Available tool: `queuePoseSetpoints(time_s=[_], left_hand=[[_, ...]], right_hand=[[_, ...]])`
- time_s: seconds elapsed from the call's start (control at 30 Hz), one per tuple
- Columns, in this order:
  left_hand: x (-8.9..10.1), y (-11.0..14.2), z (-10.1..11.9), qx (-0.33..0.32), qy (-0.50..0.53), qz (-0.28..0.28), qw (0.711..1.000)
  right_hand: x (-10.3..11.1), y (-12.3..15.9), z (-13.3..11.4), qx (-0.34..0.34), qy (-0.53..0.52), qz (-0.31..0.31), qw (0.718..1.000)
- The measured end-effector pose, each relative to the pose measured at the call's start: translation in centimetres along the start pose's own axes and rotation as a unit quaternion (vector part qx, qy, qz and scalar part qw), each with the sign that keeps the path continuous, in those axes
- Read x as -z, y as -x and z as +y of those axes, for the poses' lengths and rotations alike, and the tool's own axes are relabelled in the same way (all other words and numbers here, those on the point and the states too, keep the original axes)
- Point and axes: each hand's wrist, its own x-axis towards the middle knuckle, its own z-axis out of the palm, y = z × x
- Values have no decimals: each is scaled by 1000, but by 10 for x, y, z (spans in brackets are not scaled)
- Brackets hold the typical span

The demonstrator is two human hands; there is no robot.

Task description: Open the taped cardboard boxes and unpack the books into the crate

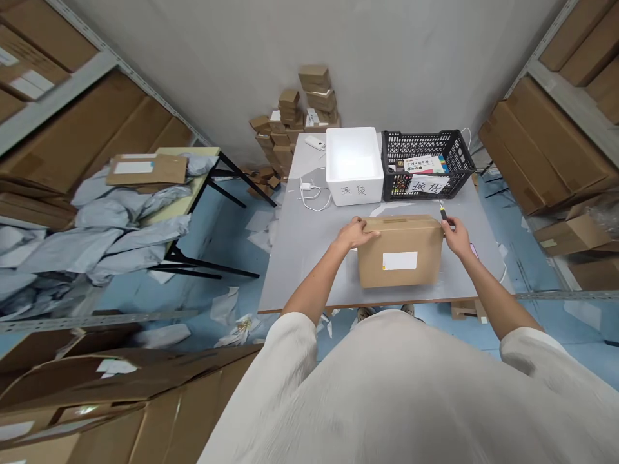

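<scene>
Cardboard box (400, 258) sits between left hand (358, 234) and right hand (455, 235).

White bin (355, 194) upper centre, black crate (393, 187) just right of it, booklets (418, 164) inside; white cable (316, 207) left of bin; small cartons (314, 77) stacked top centre; grey mailers (104, 248) left, some on side table (206, 169); big cartons (556, 142) far right; paper scraps (225, 306) on floor (193, 303), lower left of centre.
</scene>
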Motion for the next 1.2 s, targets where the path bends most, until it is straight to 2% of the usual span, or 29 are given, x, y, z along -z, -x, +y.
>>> queuePoseSetpoints(time_s=[0.07, 0.13, 0.3, 0.4, 0.5, 0.6, 0.87, 1.03, 1.2], left_hand=[[0, -11, -2, 8, 9, -19, 1000], [-4, -20, -5, 22, 31, -14, 999], [-31, -34, -12, 59, 111, 82, 989], [-51, -35, -18, 51, 125, 80, 988], [-68, -27, -24, 55, 127, 55, 989], [-82, -12, -28, 63, 125, 37, 989], [-105, 21, -39, 70, 153, 6, 986], [-116, 33, -37, 88, 153, -15, 984], [-125, 45, -26, 71, 164, 15, 984]], right_hand=[[-3, -7, 3, -22, -6, -4, 1000], [-7, -12, 5, -42, -17, -10, 999], [-18, -17, 14, -57, -53, -42, 996], [-23, -13, 22, -89, -81, -55, 991], [-25, -2, 31, -108, -74, -64, 989], [-25, 15, 38, -96, -48, -73, 992], [-30, 54, 52, -82, -3, -88, 993], [-28, 72, 50, -90, 3, -70, 993], [-26, 87, 38, -131, 4, -52, 990]])
